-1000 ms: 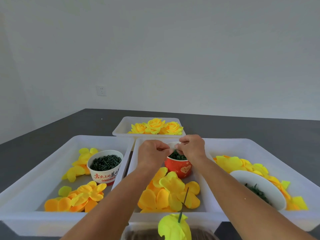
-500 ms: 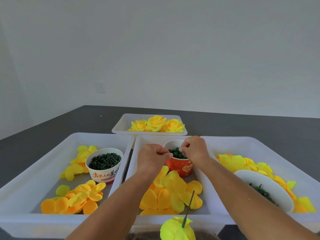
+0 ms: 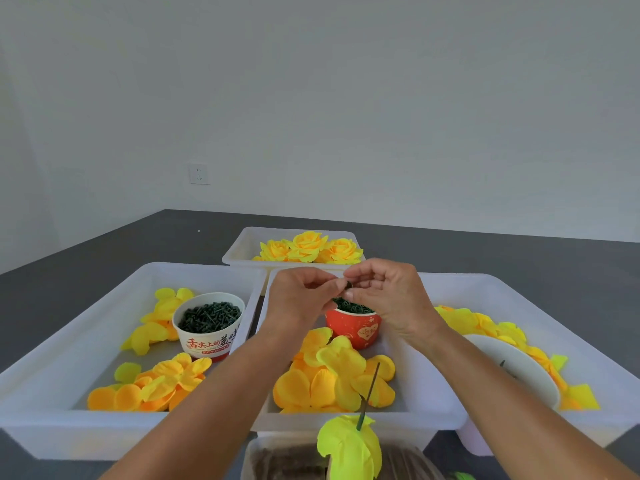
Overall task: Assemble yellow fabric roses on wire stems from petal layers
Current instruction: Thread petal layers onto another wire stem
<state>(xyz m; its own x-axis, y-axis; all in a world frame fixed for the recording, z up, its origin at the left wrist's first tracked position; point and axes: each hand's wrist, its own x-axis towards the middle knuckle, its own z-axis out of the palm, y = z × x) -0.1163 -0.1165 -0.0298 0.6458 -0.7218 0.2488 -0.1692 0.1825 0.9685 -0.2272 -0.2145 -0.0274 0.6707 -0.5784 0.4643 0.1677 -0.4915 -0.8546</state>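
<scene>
Both my hands meet above the red cup (image 3: 354, 330): my left hand (image 3: 300, 299) and right hand (image 3: 387, 299) pinch one small green ring (image 3: 348, 285). It seems light and easy to drop, so I grip its rim with fingertips.

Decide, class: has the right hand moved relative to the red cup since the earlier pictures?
Yes. The right hand has lifted off the red cup: earlier its fingertips were at the rim; now they pinch a small dark piece above it, meeting the left hand.

bare desk (image 3: 519, 258) open behind the trays, red cup (image 3: 353, 329) standing directly under both hands (image 3: 346, 292), upright stem (image 3: 369, 396) blocking the near approach
</scene>
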